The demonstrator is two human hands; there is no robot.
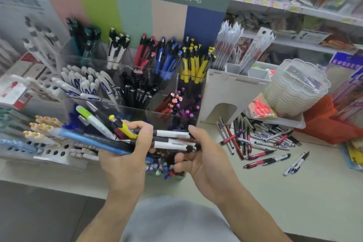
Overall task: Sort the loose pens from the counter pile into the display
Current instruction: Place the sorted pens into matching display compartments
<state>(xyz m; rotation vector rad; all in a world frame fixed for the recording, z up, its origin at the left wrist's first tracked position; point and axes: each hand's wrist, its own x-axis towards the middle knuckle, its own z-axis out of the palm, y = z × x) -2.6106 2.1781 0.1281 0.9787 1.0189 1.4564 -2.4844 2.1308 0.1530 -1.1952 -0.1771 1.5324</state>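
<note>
My left hand (127, 155) grips a mixed bundle of pens (110, 133) in front of the display: white-and-black ones, a blue one, a yellow one and a green-capped marker. My right hand (202, 155) holds the other end of the white-and-black pens (172, 139), fingers curled round them. The clear tiered pen display (137, 76) stands just behind my hands, its compartments filled by colour: white, black, red, blue, yellow, purple. The loose pile of pens (261, 139) lies on the counter to the right.
A white cardboard holder (231, 88) with packaged pens stands between display and pile. A stack of clear plastic trays (294, 88) and red scissors (262, 108) sit behind the pile. A perforated pen rack (45, 143) is at the left. Store shelves fill the back right.
</note>
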